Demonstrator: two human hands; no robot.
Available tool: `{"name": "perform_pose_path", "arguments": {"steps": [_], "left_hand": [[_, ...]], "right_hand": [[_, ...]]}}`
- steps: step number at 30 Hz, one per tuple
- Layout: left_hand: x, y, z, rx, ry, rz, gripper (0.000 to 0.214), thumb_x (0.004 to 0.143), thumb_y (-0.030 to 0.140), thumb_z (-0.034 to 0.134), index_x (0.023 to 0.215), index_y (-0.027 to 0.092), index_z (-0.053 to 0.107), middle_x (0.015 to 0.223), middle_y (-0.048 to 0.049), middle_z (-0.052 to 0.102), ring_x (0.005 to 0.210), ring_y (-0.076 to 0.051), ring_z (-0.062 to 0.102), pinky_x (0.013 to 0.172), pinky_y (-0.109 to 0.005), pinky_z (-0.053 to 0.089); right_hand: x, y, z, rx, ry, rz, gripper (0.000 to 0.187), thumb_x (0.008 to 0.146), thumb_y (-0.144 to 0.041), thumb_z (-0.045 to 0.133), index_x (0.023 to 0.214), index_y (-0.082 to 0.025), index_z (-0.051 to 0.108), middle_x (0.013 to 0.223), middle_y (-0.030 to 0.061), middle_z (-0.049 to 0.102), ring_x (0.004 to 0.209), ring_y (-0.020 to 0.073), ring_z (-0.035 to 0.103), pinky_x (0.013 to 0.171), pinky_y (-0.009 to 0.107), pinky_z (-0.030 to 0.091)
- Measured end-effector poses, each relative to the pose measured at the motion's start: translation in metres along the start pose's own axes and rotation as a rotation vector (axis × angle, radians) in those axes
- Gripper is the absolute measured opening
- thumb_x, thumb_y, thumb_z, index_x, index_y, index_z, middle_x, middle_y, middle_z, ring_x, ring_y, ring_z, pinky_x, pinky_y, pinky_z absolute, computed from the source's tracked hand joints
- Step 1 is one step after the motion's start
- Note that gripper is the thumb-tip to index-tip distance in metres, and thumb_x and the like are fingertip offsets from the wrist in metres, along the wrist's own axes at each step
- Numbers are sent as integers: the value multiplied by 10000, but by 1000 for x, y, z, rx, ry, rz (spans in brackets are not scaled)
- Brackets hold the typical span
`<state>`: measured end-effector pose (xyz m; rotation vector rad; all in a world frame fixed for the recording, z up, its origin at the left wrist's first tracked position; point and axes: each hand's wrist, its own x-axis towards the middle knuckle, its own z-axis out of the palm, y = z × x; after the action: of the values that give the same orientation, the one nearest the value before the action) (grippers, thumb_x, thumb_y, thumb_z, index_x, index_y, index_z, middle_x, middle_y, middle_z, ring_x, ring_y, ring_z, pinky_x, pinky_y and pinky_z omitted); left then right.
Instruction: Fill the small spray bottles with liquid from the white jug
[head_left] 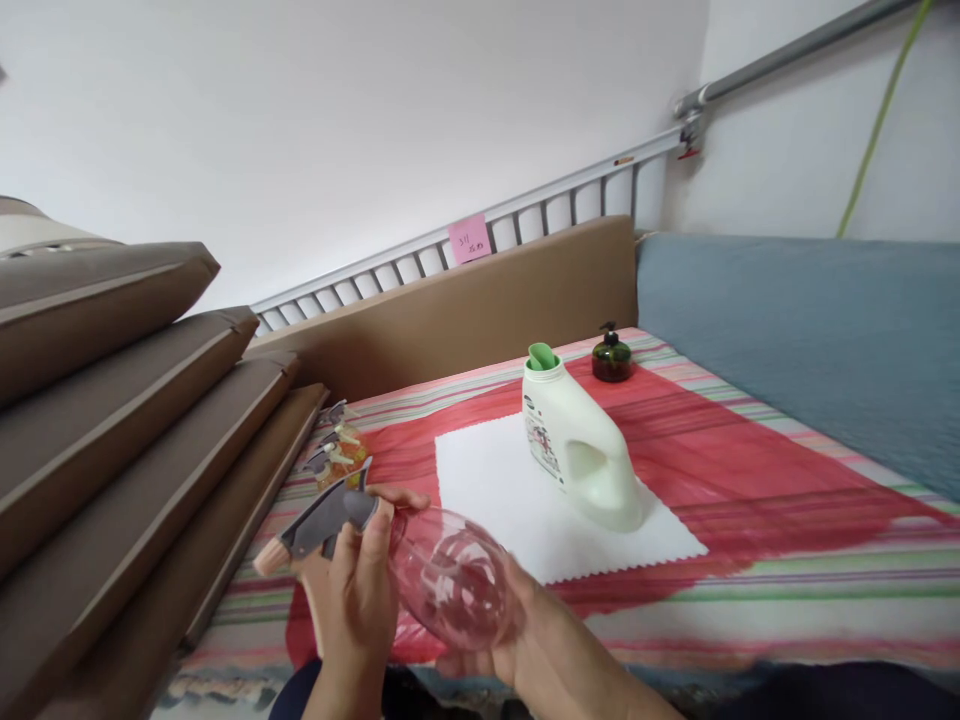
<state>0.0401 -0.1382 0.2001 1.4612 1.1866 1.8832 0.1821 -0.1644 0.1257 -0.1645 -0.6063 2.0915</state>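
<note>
I hold a clear, empty-looking spray bottle (450, 575) tilted on its side low in the view. My left hand (352, 590) is closed around its neck, just under the grey trigger head (326, 515). My right hand (525, 635) cups the bottle's base from below, fingers curled on it. Beyond them a white detergent jug (581, 450) with an open green spout stands on a white cloth (517, 500).
A small dark green pump bottle (611, 358) sits at the far end of the red striped sheet (750, 470). Two more spray bottles (337, 450) lie at the left by stacked brown cushions (112, 420). A blue blanket (810, 330) covers the right side.
</note>
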Motion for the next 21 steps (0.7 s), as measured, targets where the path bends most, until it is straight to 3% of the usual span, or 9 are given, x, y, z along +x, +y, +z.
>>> {"name": "perform_pose_path", "arguments": {"steps": [2, 4, 7, 9, 12, 14, 16, 18, 21], "left_hand": [[-1, 3, 2, -70, -57, -47, 139, 699, 348, 648, 687, 210, 638, 626, -43, 632, 672, -232, 635, 713, -374, 539], [-2, 2, 4, -153, -118, -100, 192, 732, 389, 601, 721, 200, 629, 659, -52, 645, 687, -236, 640, 708, -389, 538], [-2, -4, 3, -183, -153, -142, 229, 755, 403, 568, 780, 180, 612, 688, -54, 663, 712, -239, 647, 726, -405, 530], [-2, -7, 0, -150, -129, -129, 238, 754, 409, 567, 796, 178, 608, 682, -48, 664, 713, -234, 647, 719, -387, 529], [-1, -8, -4, -58, -75, -72, 206, 746, 384, 586, 756, 182, 620, 668, -42, 651, 716, -223, 642, 727, -354, 521], [1, -7, -7, -18, -51, -51, 143, 702, 334, 646, 709, 193, 623, 653, -35, 635, 722, -216, 639, 741, -332, 515], [2, -7, -8, -37, -51, -58, 126, 682, 317, 668, 703, 202, 621, 652, -32, 632, 730, -216, 638, 738, -326, 515], [2, -9, -8, -88, -79, -85, 188, 725, 381, 613, 751, 194, 618, 681, -48, 649, 736, -228, 641, 721, -351, 521], [0, -14, -7, -194, -154, -151, 303, 787, 452, 505, 825, 166, 598, 727, -77, 670, 758, -254, 647, 728, -406, 519]], "right_hand": [[-2, 0, -4, -29, -65, 9, 620, 684, -387, 688, 1239, -260, 444, 1142, 64, 598, 929, 205, 610, 693, 313, 517], [0, 2, -11, -25, -122, 92, 698, 664, -441, 695, 1270, -242, 412, 1056, 84, 638, 824, 196, 651, 579, 238, 514], [6, 7, -23, 62, -163, 330, 813, 718, -756, 368, 1237, -136, 451, 827, 134, 688, 551, 161, 658, 411, 174, 459], [9, 10, -26, 103, -151, 429, 930, 691, -820, 191, 1173, -88, 501, 777, 159, 692, 472, 149, 637, 383, 176, 448], [7, 12, -23, 83, -133, 335, 815, 708, -785, 315, 1099, -110, 551, 792, 131, 702, 549, 150, 663, 470, 179, 483], [4, 13, -22, 39, -145, 214, 593, 728, -644, 527, 1066, -158, 562, 772, 78, 708, 629, 147, 676, 553, 188, 506], [3, 15, -25, 0, -170, 157, 477, 701, -508, 651, 1031, -173, 570, 758, 57, 710, 575, 122, 662, 523, 172, 502], [5, 17, -30, 6, -198, 217, 527, 703, -569, 611, 1012, -143, 583, 744, 77, 711, 421, 80, 597, 381, 119, 428], [9, 17, -34, 76, -212, 394, 832, 711, -786, 300, 998, -64, 599, 705, 123, 698, 367, 72, 561, 320, 113, 378]]}}
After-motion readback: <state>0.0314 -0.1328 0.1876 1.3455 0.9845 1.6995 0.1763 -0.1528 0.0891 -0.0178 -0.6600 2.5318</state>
